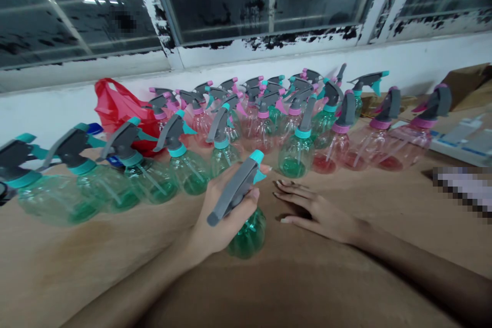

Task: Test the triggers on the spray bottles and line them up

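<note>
My left hand (226, 210) is wrapped round the neck of a green spray bottle (248, 238) with a grey and teal trigger head. The bottle is at the middle of the brown table (307, 282), and its neck is hidden by my fingers. To its right, my right hand (317, 207) rests palm down on the tabletop, fingers apart and holding nothing. Just beyond the right fingertips stands another green spray bottle (294, 159). A row of green spray bottles (151, 182) runs off to the left.
Several pink spray bottles (330, 154) stand at the right, with more pink and green ones crowded behind. A red plastic bag (119, 107) lies at the back left. A cardboard box (471, 87) and a blurred-out flat object (467, 187) are at the right. Windows line the wall.
</note>
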The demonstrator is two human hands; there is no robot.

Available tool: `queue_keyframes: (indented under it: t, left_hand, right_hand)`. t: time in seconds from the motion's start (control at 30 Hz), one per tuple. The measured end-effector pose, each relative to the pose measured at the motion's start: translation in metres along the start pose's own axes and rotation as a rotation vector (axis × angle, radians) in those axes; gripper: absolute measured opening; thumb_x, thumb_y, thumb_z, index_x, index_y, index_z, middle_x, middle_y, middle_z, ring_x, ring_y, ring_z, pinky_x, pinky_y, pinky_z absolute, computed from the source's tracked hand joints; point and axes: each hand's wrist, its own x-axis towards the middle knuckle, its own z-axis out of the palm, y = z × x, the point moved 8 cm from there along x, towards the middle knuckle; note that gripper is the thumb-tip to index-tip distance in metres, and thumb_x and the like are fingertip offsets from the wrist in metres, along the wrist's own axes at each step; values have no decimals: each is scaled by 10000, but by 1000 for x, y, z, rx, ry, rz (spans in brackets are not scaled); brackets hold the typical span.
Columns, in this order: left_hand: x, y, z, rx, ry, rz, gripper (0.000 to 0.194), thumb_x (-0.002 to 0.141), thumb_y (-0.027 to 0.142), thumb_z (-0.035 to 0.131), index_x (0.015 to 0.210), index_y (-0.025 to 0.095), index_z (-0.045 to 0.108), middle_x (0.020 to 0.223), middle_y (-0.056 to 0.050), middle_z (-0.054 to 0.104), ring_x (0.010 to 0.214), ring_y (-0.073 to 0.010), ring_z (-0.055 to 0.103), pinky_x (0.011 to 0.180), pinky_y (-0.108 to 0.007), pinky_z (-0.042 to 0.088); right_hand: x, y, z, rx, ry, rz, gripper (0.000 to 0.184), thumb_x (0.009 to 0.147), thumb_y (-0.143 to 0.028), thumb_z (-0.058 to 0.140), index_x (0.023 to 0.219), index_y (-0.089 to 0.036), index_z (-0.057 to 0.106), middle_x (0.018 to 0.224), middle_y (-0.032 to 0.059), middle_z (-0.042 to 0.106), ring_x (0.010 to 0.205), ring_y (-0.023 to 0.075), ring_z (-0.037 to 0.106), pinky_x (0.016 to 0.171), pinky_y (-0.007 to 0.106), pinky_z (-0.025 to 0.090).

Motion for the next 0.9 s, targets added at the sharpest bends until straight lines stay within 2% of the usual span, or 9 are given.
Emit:
queue_keyframes:
  t: [0.2, 0.4, 0.53, 0.67, 0.9]
  left_hand:
    - [1, 0, 1, -23, -9, -10, 156, 776, 219, 455, 910, 254, 526, 642, 32, 507, 536, -146, 486, 574, -301, 446]
    - [5, 10, -4, -15, -20, 39, 193, 683, 156, 442, 823, 243, 543, 730, 12, 572, 623, -152, 557, 598, -278, 461]
    - [6, 17, -5, 43, -61, 99, 202, 694, 141, 436, 807, 238, 573, 721, 16, 571, 629, -151, 542, 609, -277, 458]
    - [5, 17, -3, -16, -99, 116, 176, 705, 135, 428, 786, 230, 553, 754, 5, 580, 710, -163, 570, 651, -283, 462]
    - [3, 8, -3, 37, -4, 70, 178, 725, 168, 448, 832, 231, 575, 717, -2, 573, 606, -156, 527, 601, -293, 460]
  right_hand:
    - [0, 0, 0, -6, -10, 13, 571, 836, -493, 466, 1341, -256, 350, 1424, 32, 324, 1308, 221, 275, 1069, 446, 269]
    - [0, -1, -1, -6, -9, 26, 553, 838, -491, 465, 1332, -261, 367, 1420, 18, 330, 1308, 219, 275, 1068, 444, 271]
    - [0, 0, 0, -30, -32, 33, 563, 844, -500, 446, 1341, -251, 354, 1429, 12, 310, 1318, 212, 249, 1079, 428, 254]
    - [0, 1, 2, -32, -29, 23, 565, 843, -502, 445, 1343, -257, 349, 1433, 10, 302, 1317, 214, 251, 1079, 434, 253]
    - [0, 1, 1, -30, -19, 19, 560, 841, -495, 456, 1338, -258, 357, 1425, 13, 319, 1313, 214, 263, 1071, 438, 270]
